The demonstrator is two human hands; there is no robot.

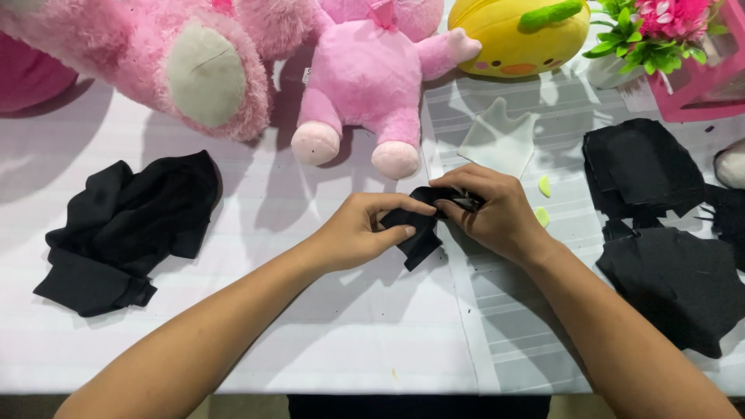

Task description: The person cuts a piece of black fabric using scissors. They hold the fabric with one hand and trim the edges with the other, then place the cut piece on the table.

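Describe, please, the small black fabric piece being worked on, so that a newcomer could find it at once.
Start at the small pink plush pig sitting at the table's far edge and come straight toward the viewer. There the left hand and right hand pinch a small black fabric piece between them. Unlike the crumpled black cloth at left and the flat black cut pieces at right, it is held.

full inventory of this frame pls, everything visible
small black fabric piece: 1, black, centre, pinched by both hands
crumpled cloth: 1, black, left
cut fabric pieces: several, black, right
large plush: 1, pink, top left
small plush: 1, pink, top centre
round plush: 1, yellow, top
template piece: 1, translucent white, above hands
scraps: 2, light green, beside right hand
potted flowers: 1, pink and green, top right
table: 1, white
left hand: 1
right hand: 1
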